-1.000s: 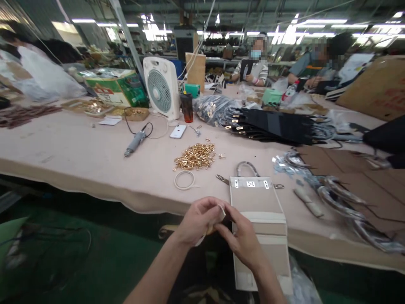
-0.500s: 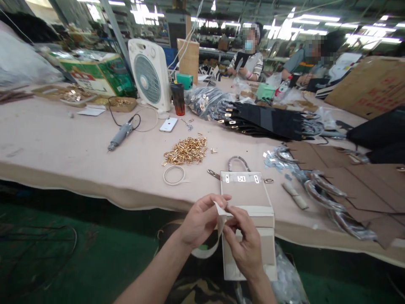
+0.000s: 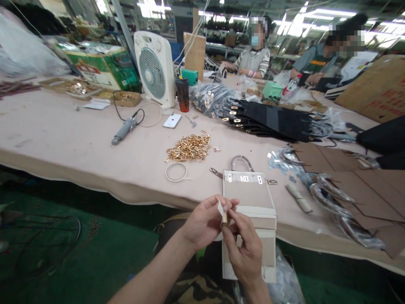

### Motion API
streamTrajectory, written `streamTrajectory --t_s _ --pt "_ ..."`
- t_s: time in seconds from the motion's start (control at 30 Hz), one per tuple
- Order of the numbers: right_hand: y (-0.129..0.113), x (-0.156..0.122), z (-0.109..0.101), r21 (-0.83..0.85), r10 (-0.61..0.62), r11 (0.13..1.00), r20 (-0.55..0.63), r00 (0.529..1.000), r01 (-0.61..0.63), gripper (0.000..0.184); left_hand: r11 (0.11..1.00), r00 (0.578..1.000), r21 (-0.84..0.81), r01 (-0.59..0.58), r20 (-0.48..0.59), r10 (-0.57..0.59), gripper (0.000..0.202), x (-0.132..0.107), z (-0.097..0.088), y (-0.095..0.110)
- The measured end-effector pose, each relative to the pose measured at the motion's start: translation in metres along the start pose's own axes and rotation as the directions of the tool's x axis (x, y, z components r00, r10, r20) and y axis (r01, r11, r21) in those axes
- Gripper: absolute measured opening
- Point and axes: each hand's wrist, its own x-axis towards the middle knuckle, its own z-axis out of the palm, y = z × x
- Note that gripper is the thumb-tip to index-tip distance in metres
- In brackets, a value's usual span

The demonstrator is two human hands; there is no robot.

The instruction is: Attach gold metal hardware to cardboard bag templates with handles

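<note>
My left hand (image 3: 202, 223) pinches a thin white strip (image 3: 220, 207), whose tip sticks up between thumb and fingers. Close against it, my right hand (image 3: 246, 245) is closed with its fingertips at the strip's lower part, where a small tan bit shows; the fingers hide most of it. Beneath both hands lies a beige bag piece (image 3: 248, 196) with white edging, reaching over the table edge towards my lap. Its wrapped handle (image 3: 242, 160) and side straps with metal fittings point away from me.
A pile of gold metal fittings (image 3: 190, 147) and a roll of tape (image 3: 176, 172) lie ahead-left. Further off are an electric screwdriver (image 3: 124, 130), phone (image 3: 172, 120), tumbler (image 3: 182, 95) and fan (image 3: 155, 69). Brown bag pieces (image 3: 363, 190) cover the right. Two people sit across the table.
The white strip's hanging loop below my left hand is now mostly out of sight. My hands stay together, with the fingers shifted slightly. The view has moved a little.
</note>
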Motion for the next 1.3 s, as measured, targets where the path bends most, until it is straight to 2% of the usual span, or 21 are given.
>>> streamTrajectory --t_s 0.13,0.27,0.43,0.53,0.63,0.7,0.87,1.07,1.13,1.2,1.3 --pt "-0.001 0.0 0.001 -0.067 -0.086 0.994 -0.008 0.996 0.086 0.049 0.999 1.0 -0.048 -0.003 0.02 0.004 0.027 0.0 -0.001 0.0" --pt "-0.003 -0.002 0.002 -0.086 -0.035 0.996 -0.025 0.999 0.033 0.051 0.999 0.999 -0.041 -0.016 0.048 0.018 0.028 -0.002 0.0 0.002" --pt "-0.008 0.0 0.001 0.02 -0.035 0.999 -0.036 0.999 0.036 0.032 0.999 0.995 -0.036 -0.034 0.089 0.037 0.026 -0.004 0.002 0.005" --pt "-0.008 -0.005 -0.001 0.105 0.041 0.994 0.01 0.999 -0.042 0.022 0.994 0.991 -0.08 -0.079 0.102 0.087 0.031 -0.004 0.006 0.01" --pt "-0.002 -0.015 -0.002 0.143 0.159 0.976 0.057 0.986 -0.166 0.013 0.983 0.987 -0.144 -0.113 0.096 0.127 0.039 -0.004 0.011 0.018" --pt "0.004 -0.023 -0.003 0.13 0.194 0.971 0.055 0.98 -0.199 0.01 0.98 0.986 -0.147 -0.133 0.078 0.146 0.042 -0.004 0.013 0.023" --pt "0.016 -0.043 -0.007 0.038 0.165 0.985 0.069 0.984 -0.168 0.009 0.984 0.984 -0.057 -0.17 0.048 0.172 0.049 -0.005 0.016 0.029" --pt "0.03 -0.083 -0.01 -0.089 0.119 0.991 0.18 0.977 -0.104 0.012 0.98 0.987 -0.167 -0.11 0.101 0.128 0.039 -0.006 0.035 0.033" --pt "0.034 -0.096 -0.01 -0.108 0.1 0.991 0.23 0.968 -0.077 0.013 0.993 0.991 -0.104 -0.053 0.118 0.066 0.032 -0.006 0.045 0.03" --pt "0.038 -0.107 -0.01 -0.122 0.073 0.992 0.271 0.96 -0.041 0.013 0.998 0.99 0.068 0.018 0.135 -0.027 0.024 -0.004 0.053 0.022" --pt "0.042 -0.118 -0.007 -0.172 0.087 0.985 0.333 0.939 -0.03 0.011 0.915 0.977 0.388 0.108 0.127 -0.169 0.021 0.003 0.063 0.004"
